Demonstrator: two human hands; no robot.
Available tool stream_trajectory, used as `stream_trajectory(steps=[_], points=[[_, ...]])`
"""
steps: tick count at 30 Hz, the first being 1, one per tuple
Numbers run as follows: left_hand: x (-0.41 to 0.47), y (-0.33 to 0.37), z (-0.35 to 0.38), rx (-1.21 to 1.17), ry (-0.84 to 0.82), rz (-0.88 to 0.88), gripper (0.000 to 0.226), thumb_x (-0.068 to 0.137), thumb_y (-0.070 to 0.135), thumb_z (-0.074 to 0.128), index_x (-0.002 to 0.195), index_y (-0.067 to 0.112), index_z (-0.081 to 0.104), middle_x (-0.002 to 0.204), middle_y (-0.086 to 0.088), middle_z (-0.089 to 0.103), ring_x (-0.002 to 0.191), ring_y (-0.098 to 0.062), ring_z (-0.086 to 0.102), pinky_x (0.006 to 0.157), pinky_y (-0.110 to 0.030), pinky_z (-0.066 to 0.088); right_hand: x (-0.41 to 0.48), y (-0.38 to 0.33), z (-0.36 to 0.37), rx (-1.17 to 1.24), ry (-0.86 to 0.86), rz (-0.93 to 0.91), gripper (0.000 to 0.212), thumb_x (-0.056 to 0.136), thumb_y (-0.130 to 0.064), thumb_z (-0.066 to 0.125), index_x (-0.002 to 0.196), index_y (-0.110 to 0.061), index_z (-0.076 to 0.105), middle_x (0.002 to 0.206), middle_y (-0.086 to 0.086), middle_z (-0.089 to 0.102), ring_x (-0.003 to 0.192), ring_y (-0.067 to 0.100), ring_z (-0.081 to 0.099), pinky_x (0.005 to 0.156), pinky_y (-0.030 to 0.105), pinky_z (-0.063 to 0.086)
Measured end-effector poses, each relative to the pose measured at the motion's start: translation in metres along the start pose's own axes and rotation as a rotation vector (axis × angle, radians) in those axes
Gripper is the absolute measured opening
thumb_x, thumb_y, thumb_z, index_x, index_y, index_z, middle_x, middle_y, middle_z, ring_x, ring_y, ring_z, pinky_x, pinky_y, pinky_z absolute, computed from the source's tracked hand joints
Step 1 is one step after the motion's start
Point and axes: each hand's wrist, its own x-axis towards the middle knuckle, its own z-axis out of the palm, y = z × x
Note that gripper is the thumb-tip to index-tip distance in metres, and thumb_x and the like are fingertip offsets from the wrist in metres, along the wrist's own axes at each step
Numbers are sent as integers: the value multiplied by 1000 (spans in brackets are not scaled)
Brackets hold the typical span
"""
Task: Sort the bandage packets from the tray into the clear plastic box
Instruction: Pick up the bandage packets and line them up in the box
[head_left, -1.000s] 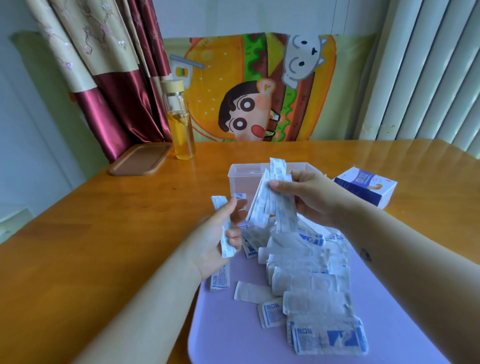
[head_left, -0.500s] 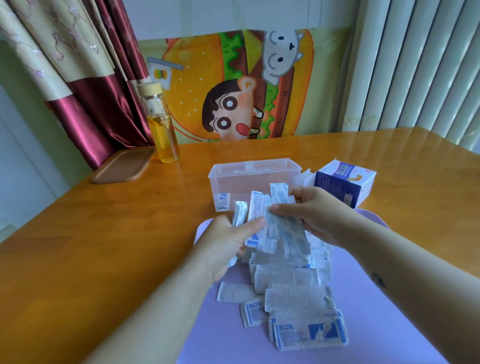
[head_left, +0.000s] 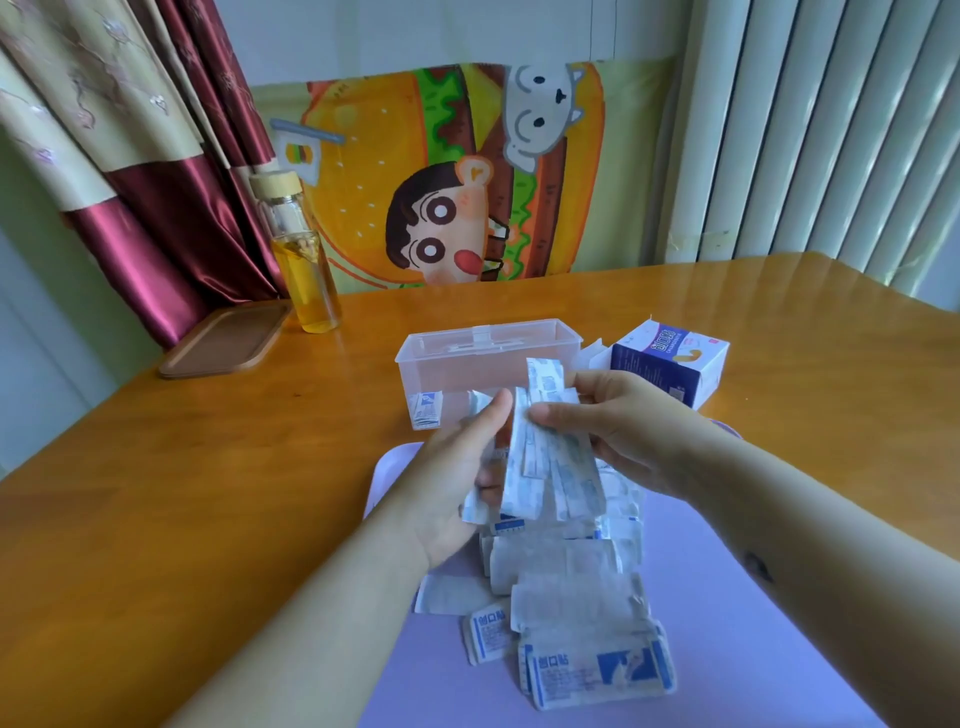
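My right hand (head_left: 618, 431) pinches fan of bandage packets (head_left: 550, 467) above lavender tray (head_left: 737, 639): long narrow white wrappers, blue print. My left hand (head_left: 452, 493) grips single packet (head_left: 474, 509), thumb beside fan. Loose pile (head_left: 571, 587) on tray: wider white packets, blue labels. One small packet (head_left: 426, 409) inside clear plastic box (head_left: 452, 371), beyond tray.

Table (head_left: 182, 493): smooth wood with a glossy varnish that mirrors the light. Box (head_left: 488, 348): clear, smooth plastic. Tray (head_left: 727, 649): smooth, matt lilac surface. Packets (head_left: 566, 571): matt white paper, lightly creased. Carton (head_left: 670, 364), far right: printed card with a slight sheen. Bottle (head_left: 306, 260), far left: clear glass under a pale wood-look cap. Board (head_left: 228, 340) beside it: matt brown. Curtain (head_left: 156, 234): shiny, satin-like cloth.
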Motion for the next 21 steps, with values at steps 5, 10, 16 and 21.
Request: stream_trajectory(steps=[5,10,16,21], points=[[-6,-4,12,-300,-76,-209,48,82,58,52,83,18,79,85,-7,73,72,-21,71,77,-36,50,-1,5,23,-178,106,-123,25,76,-15,74,100,-15,68,95,6,74,89,19,71,84,34,55],[-11,-7,16,-436,-57,-227,49,89,55,46,115,20,67,114,-8,69,103,-24,65,90,-41,48,-2,14,36,-666,297,-280,37,78,-32,71,112,-31,58,83,-15,63,77,5,61,66,26,52],[-8,-10,10,-510,-33,-306,36,95,39,46,111,10,60,90,-8,66,75,-19,65,69,-28,54,-4,11,28,-778,199,-226,75,76,-39,72,141,-31,35,125,-7,49,112,11,42,87,21,37],[-6,-10,4,-381,-26,-302,15,93,19,51,98,11,62,72,-3,57,61,-13,55,57,-25,49,-19,-10,14,-972,-226,-137,124,61,-39,85,146,-45,-5,152,-20,9,139,3,18,107,23,32]])
